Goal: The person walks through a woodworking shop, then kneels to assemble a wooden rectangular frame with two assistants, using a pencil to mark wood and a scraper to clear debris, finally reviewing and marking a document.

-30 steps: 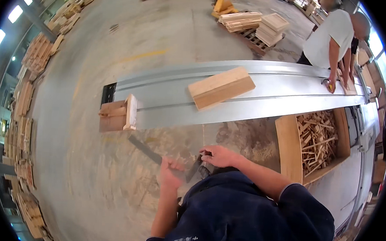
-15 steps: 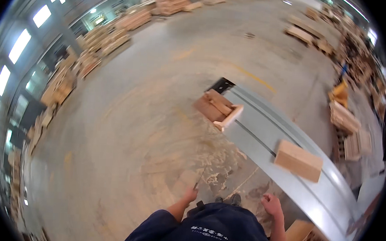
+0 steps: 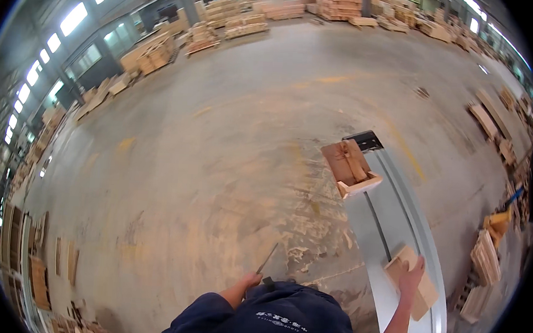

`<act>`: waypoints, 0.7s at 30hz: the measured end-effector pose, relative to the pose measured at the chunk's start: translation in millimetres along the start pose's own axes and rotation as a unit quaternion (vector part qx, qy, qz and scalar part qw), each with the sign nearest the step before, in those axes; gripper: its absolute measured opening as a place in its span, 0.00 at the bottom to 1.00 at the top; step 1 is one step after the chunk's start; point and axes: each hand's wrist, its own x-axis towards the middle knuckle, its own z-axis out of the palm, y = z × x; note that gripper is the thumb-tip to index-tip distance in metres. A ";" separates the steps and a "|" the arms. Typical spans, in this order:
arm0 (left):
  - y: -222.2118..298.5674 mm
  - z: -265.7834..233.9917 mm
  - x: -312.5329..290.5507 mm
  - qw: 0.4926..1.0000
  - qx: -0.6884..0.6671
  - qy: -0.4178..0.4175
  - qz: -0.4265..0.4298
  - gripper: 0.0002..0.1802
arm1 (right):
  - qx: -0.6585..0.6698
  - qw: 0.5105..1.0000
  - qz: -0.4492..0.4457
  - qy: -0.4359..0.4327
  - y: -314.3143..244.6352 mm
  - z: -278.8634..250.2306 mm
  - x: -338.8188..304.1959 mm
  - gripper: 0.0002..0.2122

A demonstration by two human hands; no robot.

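My left hand (image 3: 251,280) is closed around a thin, dark, straight stick-like tool (image 3: 267,258) whose free end points up and to the right; its exact kind is too small to tell. At the right, my right hand (image 3: 411,277) grips a pale rectangular wooden block (image 3: 424,297) across its upper part. The block lies on a long grey metal sliding table (image 3: 367,264) with dark grooves. Toward the table's far end sits a wooden jig (image 3: 344,160), a reddish-brown board with a raised strip and a lighter bar along its near side.
Sawdust and shavings (image 3: 310,254) cover the floor left of the metal table. Stacked lumber (image 3: 339,3) lines the far wall. A yellow object (image 3: 497,223) and wood piles (image 3: 485,258) stand on the right. Planks and racks (image 3: 40,281) are at the lower left.
My right hand, empty half a second ago, has reached right and taken hold of the wooden block. The view has turned, shifting the far end of the table rightward. My left hand keeps the thin tool.
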 end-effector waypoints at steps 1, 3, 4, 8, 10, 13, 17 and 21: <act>-1.2 1.9 -1.5 1.000 0.001 0.003 0.000 0.35 | 0.002 1.000 -0.014 -0.006 4.6 5.9 13.3 0.32; -7.1 7.0 -8.6 1.000 -0.011 0.014 -0.010 0.34 | -0.020 0.994 -0.025 0.107 9.0 21.1 31.6 0.31; -12.9 8.5 -13.6 0.999 -0.028 0.030 -0.019 0.33 | -0.013 0.994 -0.042 0.099 10.5 31.6 35.3 0.31; -34.6 11.2 -35.7 0.992 -0.088 0.055 -0.067 0.32 | -0.184 0.983 0.028 0.002 27.8 83.0 22.4 0.32; -49.1 15.2 -55.0 0.987 -0.100 0.103 -0.066 0.31 | -0.237 0.969 0.040 -0.048 33.0 101.4 16.1 0.32; -94.9 31.3 -75.8 0.976 -0.132 0.138 -0.103 0.30 | -0.231 0.969 0.039 -0.085 47.6 111.3 16.3 0.33; -97.4 22.2 -59.8 0.966 -0.178 0.025 -0.188 0.28 | -0.278 0.960 -0.026 0.027 96.8 137.0 29.6 0.31; -89.7 -16.9 -34.0 0.999 0.007 0.030 -0.032 0.27 | -0.474 0.801 -0.358 0.076 78.4 120.1 55.2 0.26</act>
